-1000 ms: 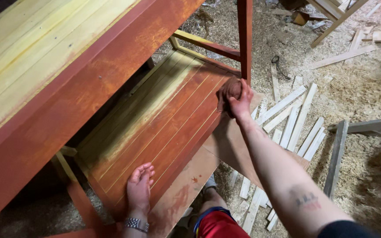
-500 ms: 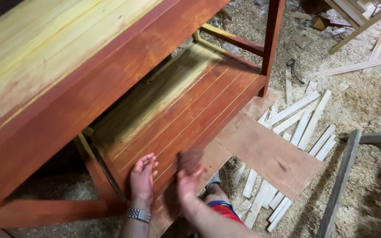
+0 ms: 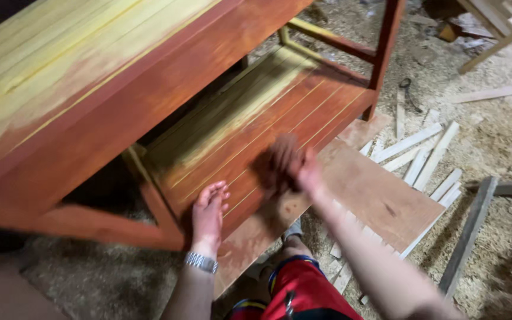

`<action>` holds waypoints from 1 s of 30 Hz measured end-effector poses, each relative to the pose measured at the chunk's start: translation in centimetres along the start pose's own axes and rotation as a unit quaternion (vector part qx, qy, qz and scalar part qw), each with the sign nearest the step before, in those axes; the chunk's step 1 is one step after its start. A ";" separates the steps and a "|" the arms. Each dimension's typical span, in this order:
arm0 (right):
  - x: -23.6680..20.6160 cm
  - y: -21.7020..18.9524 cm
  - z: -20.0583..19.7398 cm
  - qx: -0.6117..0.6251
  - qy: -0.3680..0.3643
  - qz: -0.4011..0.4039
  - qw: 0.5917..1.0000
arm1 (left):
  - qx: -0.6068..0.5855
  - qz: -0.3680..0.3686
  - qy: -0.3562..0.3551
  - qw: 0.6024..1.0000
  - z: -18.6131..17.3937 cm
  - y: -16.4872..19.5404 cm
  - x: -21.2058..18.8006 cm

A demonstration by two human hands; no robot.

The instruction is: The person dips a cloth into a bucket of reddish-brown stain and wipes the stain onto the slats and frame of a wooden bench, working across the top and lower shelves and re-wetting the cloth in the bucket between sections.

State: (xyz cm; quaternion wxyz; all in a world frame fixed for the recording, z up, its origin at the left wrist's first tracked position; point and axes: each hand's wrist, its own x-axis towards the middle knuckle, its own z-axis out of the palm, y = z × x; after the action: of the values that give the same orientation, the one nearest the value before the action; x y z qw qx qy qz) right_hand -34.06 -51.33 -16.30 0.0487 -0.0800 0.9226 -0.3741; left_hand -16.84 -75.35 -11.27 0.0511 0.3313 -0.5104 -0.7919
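A wooden table with a slatted top (image 3: pixel 90 77) and a slatted lower shelf (image 3: pixel 303 101) is partly stained red-brown, and pale yellow wood still shows on both. My left hand (image 3: pixel 208 214), with a metal watch at the wrist, lies flat, fingers apart, on the shelf's near edge. My right hand (image 3: pixel 294 169) is blurred by motion over the front part of the shelf. It is closed around a dark brown stain rag (image 3: pixel 280 160), which presses on the slats.
A stained flat board (image 3: pixel 380 195) lies on the sawdust floor beside the shelf, over several loose pale slats (image 3: pixel 422 154). A grey plank (image 3: pixel 469 237) lies to the right. The table's red leg (image 3: pixel 386 47) stands at the shelf's far corner. My knee in red shorts (image 3: pixel 303 290) is below.
My right hand came from the shelf's far right corner back to the near edge, then moved out a little over the front slats. My left hand stayed on the shelf.
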 end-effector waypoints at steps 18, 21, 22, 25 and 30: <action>-5.2 -11.0 10.2 -0.288 -0.380 -0.056 0.877 | 0.008 0.035 0.087 0.996 -3.6 -3.7 -6.6; -10.2 -15.3 13.4 -0.188 -0.376 -0.323 0.848 | -0.039 0.127 0.109 0.985 -4.0 -4.8 -7.1; -10.7 -16.1 13.5 -0.122 -0.284 -0.444 0.841 | -0.055 0.159 0.116 0.979 -4.2 -5.1 -7.0; -9.0 -16.2 11.7 -0.108 -0.354 -0.468 0.803 | -0.018 0.111 0.120 0.986 -4.1 -5.8 -7.0; -0.1 -9.8 5.2 -0.166 -0.320 -0.197 0.912 | -0.027 0.098 0.095 0.990 -2.4 -6.5 -5.7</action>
State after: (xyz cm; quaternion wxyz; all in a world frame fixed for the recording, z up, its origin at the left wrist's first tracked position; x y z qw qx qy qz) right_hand -32.06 -61.75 -13.18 0.2530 -0.3825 0.8720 -0.1715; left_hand -9.38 -71.76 -14.67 0.1856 0.3524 -0.5114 -0.7615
